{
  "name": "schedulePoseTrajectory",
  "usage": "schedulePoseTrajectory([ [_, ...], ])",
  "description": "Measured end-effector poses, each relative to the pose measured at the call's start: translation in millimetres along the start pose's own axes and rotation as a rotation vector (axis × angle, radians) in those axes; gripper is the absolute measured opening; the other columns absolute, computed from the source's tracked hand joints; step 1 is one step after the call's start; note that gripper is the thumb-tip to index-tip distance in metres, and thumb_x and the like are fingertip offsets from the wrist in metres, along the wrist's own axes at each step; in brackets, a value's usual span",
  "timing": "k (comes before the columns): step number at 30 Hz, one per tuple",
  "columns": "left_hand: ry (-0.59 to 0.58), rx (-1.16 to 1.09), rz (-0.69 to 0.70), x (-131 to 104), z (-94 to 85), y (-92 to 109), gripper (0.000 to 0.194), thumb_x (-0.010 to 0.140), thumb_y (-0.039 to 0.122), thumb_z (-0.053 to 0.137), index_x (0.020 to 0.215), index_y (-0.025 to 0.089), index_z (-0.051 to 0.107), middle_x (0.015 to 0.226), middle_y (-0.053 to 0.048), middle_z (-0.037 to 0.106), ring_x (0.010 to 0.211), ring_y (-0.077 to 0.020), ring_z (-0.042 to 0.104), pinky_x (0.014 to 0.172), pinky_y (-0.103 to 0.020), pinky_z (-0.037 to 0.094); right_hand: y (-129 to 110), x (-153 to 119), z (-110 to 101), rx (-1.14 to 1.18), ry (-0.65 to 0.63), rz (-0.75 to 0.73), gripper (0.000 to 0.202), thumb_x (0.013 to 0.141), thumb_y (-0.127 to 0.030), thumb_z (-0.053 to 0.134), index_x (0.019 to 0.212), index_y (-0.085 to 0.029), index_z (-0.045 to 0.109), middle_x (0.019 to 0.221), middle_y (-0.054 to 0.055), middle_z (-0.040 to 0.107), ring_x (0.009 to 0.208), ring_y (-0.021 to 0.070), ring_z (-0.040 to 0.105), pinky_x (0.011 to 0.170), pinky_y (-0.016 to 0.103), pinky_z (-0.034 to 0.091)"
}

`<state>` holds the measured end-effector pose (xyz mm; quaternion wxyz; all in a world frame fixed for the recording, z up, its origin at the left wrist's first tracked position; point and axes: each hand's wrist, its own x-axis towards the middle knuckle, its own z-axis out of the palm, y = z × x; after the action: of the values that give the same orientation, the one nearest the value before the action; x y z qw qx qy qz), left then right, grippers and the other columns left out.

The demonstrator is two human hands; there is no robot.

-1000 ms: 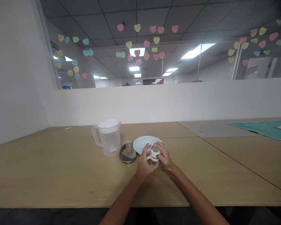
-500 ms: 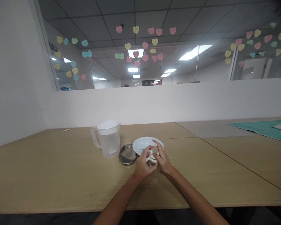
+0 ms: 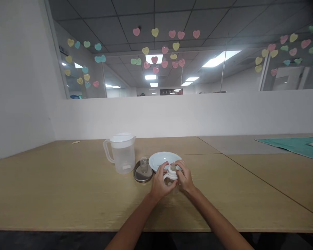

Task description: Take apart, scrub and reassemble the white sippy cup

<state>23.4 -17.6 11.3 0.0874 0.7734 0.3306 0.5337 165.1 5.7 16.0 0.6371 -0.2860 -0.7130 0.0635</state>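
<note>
Between my hands is a baby bottle (image 3: 173,172) with a white collar and handle and a clear teat on top; its lower body is mostly hidden. My left hand (image 3: 160,184) is closed around the bottle's left side, by the handle. On the other side, my right hand (image 3: 185,177) has its fingers curled at the collar and teat. Just behind my hands lies a pale blue-white plate (image 3: 156,159). To the left, a clear dome-shaped cap (image 3: 144,165) stands in a round metal dish (image 3: 141,178).
A translucent lidded pitcher (image 3: 123,154) stands left of the dish, its handle pointing left. A green cloth (image 3: 294,144) lies at the far right of the wooden table (image 3: 67,187). A small pale flat piece (image 3: 75,142) rests at the back left. A white wall (image 3: 161,118) borders the back.
The fingers of my right hand have shifted right and opened slightly around the teat, so more of the white collar shows. The view has shifted slightly. My left hand keeps its hold.
</note>
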Motion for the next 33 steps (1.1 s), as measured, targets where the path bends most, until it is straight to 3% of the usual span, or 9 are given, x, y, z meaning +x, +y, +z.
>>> schedulePoseTrajectory([
  [4,0.010,0.047,0.093,-1.1,2.9,0.0,0.063,0.071,0.022,0.062,0.128,0.018,0.036,0.119,-0.011,0.053,0.105,-0.0215,0.056,0.089,-0.035,0.050,3.7,-8.4,2.4,-0.099,0.160,-0.153,0.022,0.081,-0.020,0.042,0.095,-0.020,0.059,0.080,0.005,0.060,0.077,0.0211,0.054,0.072,0.037,0.043],
  [9,0.055,0.061,0.141,-0.5,3.9,-2.3,0.063,0.072,0.024,0.061,0.129,0.016,0.034,0.124,-0.014,0.047,0.116,-0.0248,0.048,0.089,-0.036,0.050,0.5,-13.8,1.5,-0.114,0.305,-0.228,0.021,0.081,-0.015,0.044,0.096,-0.022,0.057,0.076,0.003,0.058,0.070,0.0190,0.054,0.067,0.036,0.045],
  [16,-0.009,0.060,0.071,-1.3,1.0,-4.6,0.063,0.072,0.025,0.061,0.129,0.018,0.034,0.120,-0.012,0.052,0.106,-0.0221,0.055,0.090,-0.037,0.049,-4.3,-15.7,1.2,-0.114,0.226,-0.447,0.023,0.079,-0.011,0.045,0.094,-0.022,0.057,0.076,0.004,0.059,0.078,0.0203,0.058,0.074,0.040,0.048],
  [18,-0.013,0.050,0.044,-2.1,0.9,-2.9,0.067,0.072,0.025,0.061,0.132,0.019,0.030,0.122,-0.012,0.053,0.105,-0.0217,0.056,0.090,-0.037,0.049,-5.0,-15.2,2.8,-0.115,0.239,-0.388,0.024,0.081,-0.013,0.044,0.098,-0.022,0.057,0.083,0.005,0.062,0.083,0.0210,0.059,0.079,0.042,0.048],
  [20,-0.007,0.037,0.031,-2.6,1.1,-0.6,0.072,0.072,0.024,0.060,0.135,0.018,0.025,0.122,-0.012,0.054,0.104,-0.0215,0.057,0.091,-0.037,0.048,-5.3,-14.6,4.5,-0.126,0.232,-0.233,0.028,0.083,-0.016,0.042,0.108,-0.022,0.054,0.096,0.008,0.063,0.092,0.0222,0.059,0.083,0.044,0.048],
  [23,-0.002,0.021,0.025,-2.9,1.5,0.8,0.078,0.072,0.022,0.060,0.138,0.018,0.018,0.123,-0.012,0.054,0.100,-0.0205,0.058,0.090,-0.037,0.048,-2.7,-15.6,6.1,-0.127,0.139,-0.085,0.035,0.085,-0.023,0.041,0.118,-0.020,0.051,0.110,0.011,0.062,0.103,0.0240,0.058,0.087,0.044,0.048],
  [26,0.007,0.020,0.044,-2.5,2.2,-2.5,0.077,0.073,0.023,0.060,0.138,0.017,0.020,0.131,-0.016,0.046,0.102,-0.0216,0.056,0.089,-0.038,0.048,2.5,-18.8,6.2,-0.123,0.190,-0.063,0.029,0.083,-0.025,0.042,0.108,-0.020,0.057,0.104,0.009,0.065,0.101,0.0251,0.059,0.089,0.046,0.046],
  [29,0.002,0.017,0.086,-2.0,3.0,-7.7,0.074,0.071,0.023,0.061,0.136,0.017,0.024,0.133,-0.017,0.041,0.113,-0.0254,0.050,0.090,-0.039,0.048,4.3,-20.0,4.8,-0.051,0.284,0.064,0.026,0.083,-0.024,0.042,0.104,-0.020,0.056,0.090,0.007,0.067,0.088,0.0229,0.063,0.082,0.042,0.049],
  [33,-0.012,-0.003,0.089,-1.8,2.4,-10.6,0.076,0.070,0.022,0.061,0.136,0.018,0.024,0.132,-0.016,0.041,0.116,-0.0262,0.047,0.091,-0.039,0.047,1.1,-16.1,2.7,0.006,0.164,0.129,0.030,0.081,-0.029,0.046,0.107,-0.018,0.057,0.091,0.007,0.066,0.084,0.0215,0.063,0.079,0.038,0.051],
])
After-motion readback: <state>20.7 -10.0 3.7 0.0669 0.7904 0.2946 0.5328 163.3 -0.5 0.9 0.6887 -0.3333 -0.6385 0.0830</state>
